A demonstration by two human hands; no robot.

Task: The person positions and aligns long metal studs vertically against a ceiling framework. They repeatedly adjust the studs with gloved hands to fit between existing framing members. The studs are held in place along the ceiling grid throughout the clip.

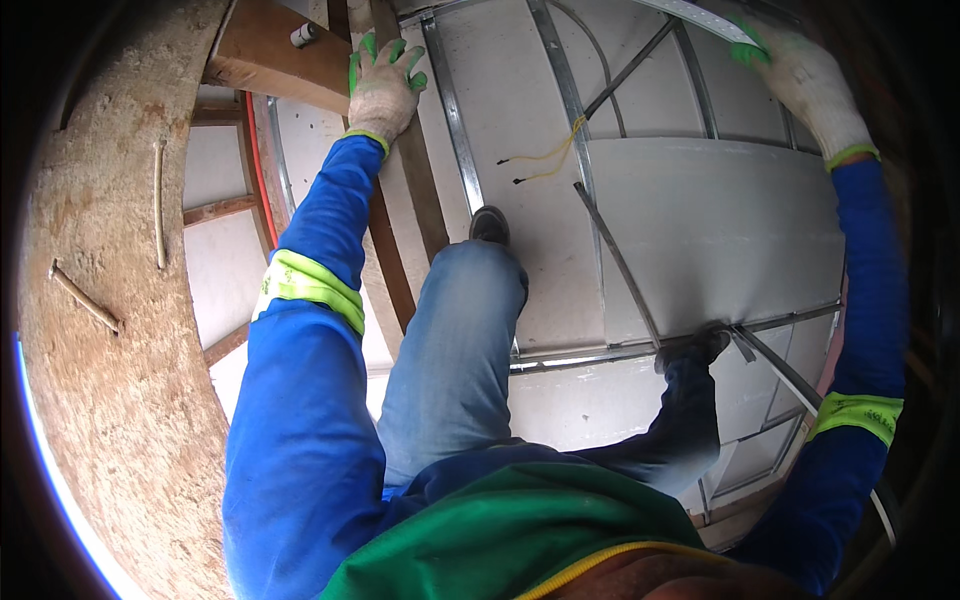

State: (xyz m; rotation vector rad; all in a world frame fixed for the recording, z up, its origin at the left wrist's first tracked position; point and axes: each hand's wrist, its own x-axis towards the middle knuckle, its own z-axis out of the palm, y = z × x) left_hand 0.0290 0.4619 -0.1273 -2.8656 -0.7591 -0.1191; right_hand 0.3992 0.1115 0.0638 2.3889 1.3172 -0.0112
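Observation:
My left hand (pixel 385 92), in a white knit glove with green fingertips, rests with its fingers spread at the end of a brown wooden beam (pixel 285 55). Nothing is held in it. At the upper right, my right hand (pixel 805 85), gloved the same way, closes its fingers round the end of a light metal strip (pixel 705 20). That strip curves up and left out of the picture. A small whitish cylindrical piece (pixel 304 36) sits on the wooden beam near my left hand.
Below me, metal channels (pixel 455 115) cross grey-white panels (pixel 715 230), where my shoes stand. Yellow wires (pixel 550 153) with dark ends and a loose metal bar (pixel 618 265) lie there. On the left, nails (pixel 160 205) stick out of a rough wooden timber (pixel 110 400); a red cable (pixel 260 170) runs beside it.

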